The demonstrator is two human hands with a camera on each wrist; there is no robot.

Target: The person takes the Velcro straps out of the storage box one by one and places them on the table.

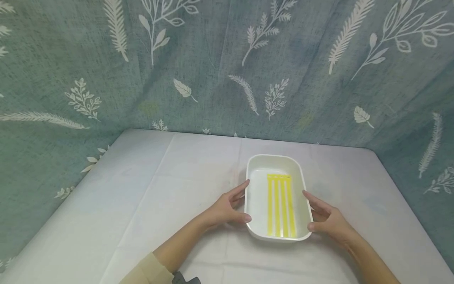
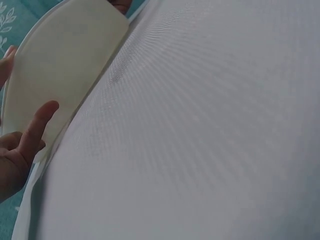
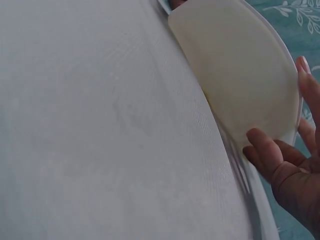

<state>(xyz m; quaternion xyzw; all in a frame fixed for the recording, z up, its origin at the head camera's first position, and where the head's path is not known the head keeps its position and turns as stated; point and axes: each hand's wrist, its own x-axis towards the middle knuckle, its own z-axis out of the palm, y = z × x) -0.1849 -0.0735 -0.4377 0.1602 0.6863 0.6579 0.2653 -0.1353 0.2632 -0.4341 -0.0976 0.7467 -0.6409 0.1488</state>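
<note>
A white rectangular tray (image 1: 257, 205) with rounded corners stands at the right of the table's middle. Inside it lie several long yellow strips (image 1: 277, 205), side by side and meeting a yellow band at the far end. My left hand (image 1: 227, 207) grips the tray's left side, thumb at the near corner and fingers along the wall. On the opposite side my right hand (image 1: 330, 223) holds it the same way. Both wrist views show the tray's pale outer wall, with the left hand (image 2: 20, 155) and the right hand (image 3: 295, 180) against it.
A white cloth (image 1: 170, 221) with fold lines covers the table. Behind and at both sides hangs a blue-green curtain (image 1: 205, 79) with white leaf prints. A beige sleeve (image 1: 147, 270) and a dark strap piece (image 1: 182, 278) show at the bottom.
</note>
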